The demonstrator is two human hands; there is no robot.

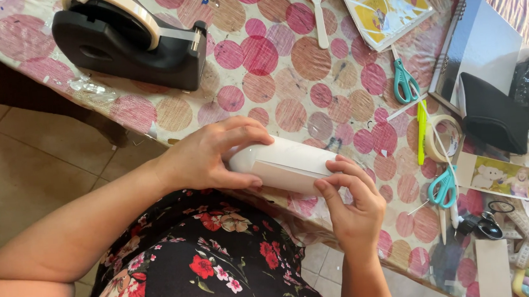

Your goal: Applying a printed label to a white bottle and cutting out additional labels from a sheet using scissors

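Fingers [335,177] on white bottle [284,164], table edge [152,138].

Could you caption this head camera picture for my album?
Both hands, left and right, hold a white bottle over a polka-dot table.

A table draped in a glossy cloth with pink, red and tan dots [283,60] runs slantwise across the room. Beneath it lies a floor of large beige ceramic tiles [24,171] with pale grout lines, lit by soft daylight.
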